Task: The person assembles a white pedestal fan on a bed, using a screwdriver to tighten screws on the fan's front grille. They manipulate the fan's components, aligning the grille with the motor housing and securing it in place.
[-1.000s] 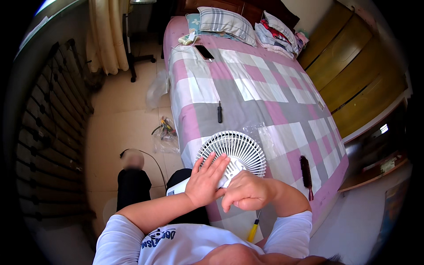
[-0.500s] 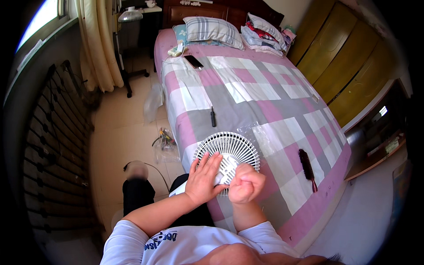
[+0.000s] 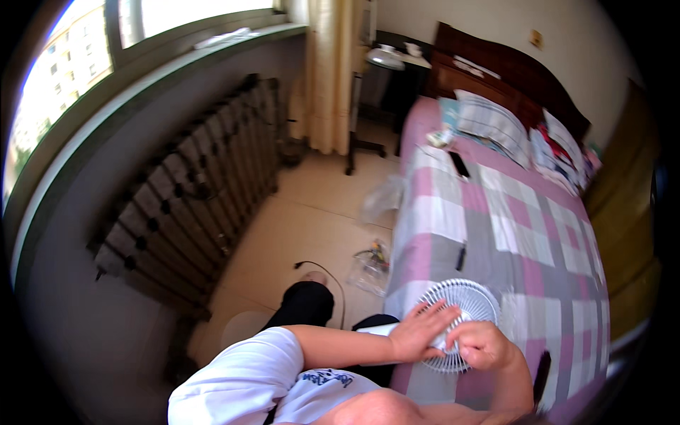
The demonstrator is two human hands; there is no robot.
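A white round fan head [image 3: 473, 292] with a spoked guard lies on the near left edge of the bed, and a white stem [image 3: 379, 329] runs left from it. My left hand [image 3: 419, 333] lies flat across the back of the guard, fingers stretched out. Close beside it, my right hand [image 3: 485, 346] is closed over the fan's middle, fingers curled in. What those fingers hold, if anything, is hidden. Beyond the fan, a black-handled screwdriver [image 3: 462, 256] rests on the checked bedspread.
The bed [image 3: 496, 234] carries a phone [image 3: 459, 164], pillows [image 3: 492, 126] and a dark hairbrush [image 3: 542, 375]. On the tiled floor are a plastic bag of coloured parts [image 3: 372, 265], a clear bag [image 3: 382, 198] and a black cable [image 3: 338, 280]. A metal railing [image 3: 191, 205] leans under the window.
The view has swung left, showing more window and railing. My right hand has come closer to my left, its knuckles now bent over the fan's middle. My left hand stays on the guard.
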